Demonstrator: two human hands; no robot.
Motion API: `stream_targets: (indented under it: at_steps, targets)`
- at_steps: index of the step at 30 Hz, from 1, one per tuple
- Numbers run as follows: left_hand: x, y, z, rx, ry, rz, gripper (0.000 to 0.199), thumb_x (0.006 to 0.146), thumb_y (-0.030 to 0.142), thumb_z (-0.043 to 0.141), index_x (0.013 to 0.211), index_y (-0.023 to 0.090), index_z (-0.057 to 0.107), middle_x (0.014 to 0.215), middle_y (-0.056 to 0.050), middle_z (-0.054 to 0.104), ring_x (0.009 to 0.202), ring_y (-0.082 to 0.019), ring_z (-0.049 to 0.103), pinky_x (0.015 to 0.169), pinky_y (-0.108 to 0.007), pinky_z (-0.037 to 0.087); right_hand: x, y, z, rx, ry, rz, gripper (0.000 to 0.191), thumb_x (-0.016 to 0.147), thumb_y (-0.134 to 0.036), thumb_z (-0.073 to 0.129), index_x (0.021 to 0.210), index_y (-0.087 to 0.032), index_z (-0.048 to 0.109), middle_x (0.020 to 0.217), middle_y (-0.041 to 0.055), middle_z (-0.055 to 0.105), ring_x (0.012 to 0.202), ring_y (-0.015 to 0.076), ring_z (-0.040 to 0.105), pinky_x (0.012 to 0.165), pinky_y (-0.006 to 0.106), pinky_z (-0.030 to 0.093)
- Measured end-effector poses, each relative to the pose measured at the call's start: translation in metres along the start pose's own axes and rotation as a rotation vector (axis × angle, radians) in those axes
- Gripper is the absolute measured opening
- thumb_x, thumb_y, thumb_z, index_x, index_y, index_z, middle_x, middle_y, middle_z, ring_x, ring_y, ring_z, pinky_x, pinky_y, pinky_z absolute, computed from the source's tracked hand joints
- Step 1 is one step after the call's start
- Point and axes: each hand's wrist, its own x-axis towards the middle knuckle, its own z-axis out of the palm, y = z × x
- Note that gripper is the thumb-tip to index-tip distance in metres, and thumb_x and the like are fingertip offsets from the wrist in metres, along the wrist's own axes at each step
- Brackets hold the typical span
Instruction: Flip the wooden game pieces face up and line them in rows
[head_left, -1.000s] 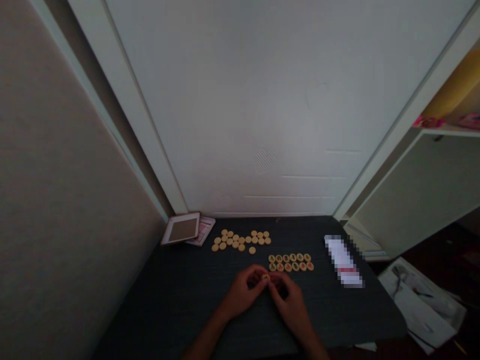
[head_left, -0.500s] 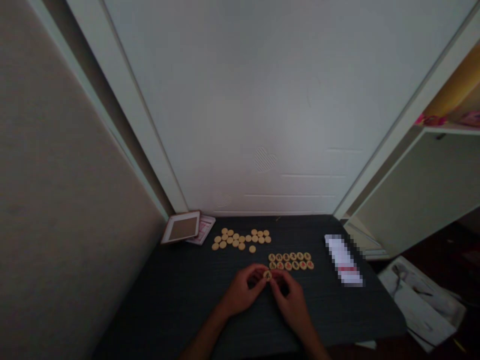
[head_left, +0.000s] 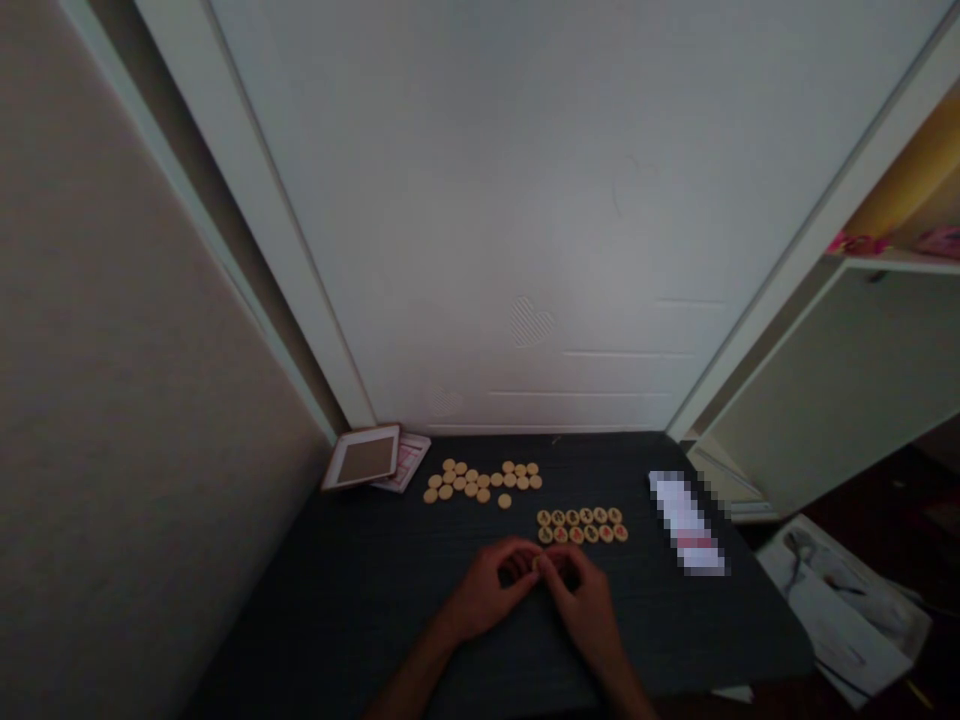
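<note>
My left hand (head_left: 487, 590) and my right hand (head_left: 583, 597) meet above the dark table, fingertips pinched together around one round wooden xiangqi piece (head_left: 536, 565). Fingers cover most of that piece, so its marking is hidden. Just beyond the fingertips, several marked xiangqi pieces (head_left: 573, 518) lie in two neat rows, some with red and some with dark characters. Farther back and to the left is a loose spread of blank-looking pieces (head_left: 472, 476). A single blank-looking piece (head_left: 505, 501) sits apart, nearer to my hands.
A framed, tray-like lid (head_left: 399, 440) rests on a pink-and-white printed sheet or box (head_left: 411, 460) at the table's back left. On the right lies a pixelated pale object (head_left: 686, 522). A white door panel (head_left: 465, 220) rises behind the dark table (head_left: 337, 600). White boxes (head_left: 847, 610) stand low at right.
The held piece showed its marked face between the fingertips before; now the fingers cover most of it. Both hands have come slightly nearer to me, with the right thumb across the piece.
</note>
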Motion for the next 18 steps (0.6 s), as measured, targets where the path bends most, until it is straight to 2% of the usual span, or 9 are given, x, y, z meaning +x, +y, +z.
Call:
stream_targets:
  at_steps: [6,11,18]
  targets:
    - [0.0007,0.0014,0.001,-0.001,0.018,0.002,0.026,0.093,0.036,0.063,0.114,0.023,0.071,0.099,-0.005,0.075,0.088,-0.019,0.068,0.081,-0.028,0.053,-0.0001,0.0006,-0.0005,0.026,-0.001,-0.015,0.026,0.094,-0.044,0.059,0.097,-0.021,0.071,0.091,0.0057,0.076,0.083,0.0211,0.072,0.076,0.027,0.054]
    - [0.0003,0.0006,0.0001,-0.003,0.037,-0.025,0.029,0.093,0.035,0.063,0.117,0.023,0.07,0.105,-0.006,0.076,0.094,-0.021,0.068,0.086,-0.03,0.053,-0.0001,-0.0019,0.0005,0.023,-0.017,-0.016,0.029,0.092,-0.045,0.062,0.105,-0.02,0.07,0.094,0.0063,0.076,0.083,0.0212,0.071,0.075,0.027,0.054]
    - [-0.0001,0.0002,0.0005,0.03,0.018,-0.006,0.025,0.091,0.032,0.065,0.113,0.022,0.071,0.097,-0.004,0.075,0.086,-0.018,0.067,0.08,-0.027,0.053,0.0005,0.0002,0.0011,0.004,0.01,0.026,0.029,0.09,-0.048,0.064,0.091,-0.02,0.072,0.083,0.0049,0.076,0.076,0.0206,0.071,0.072,0.027,0.053]
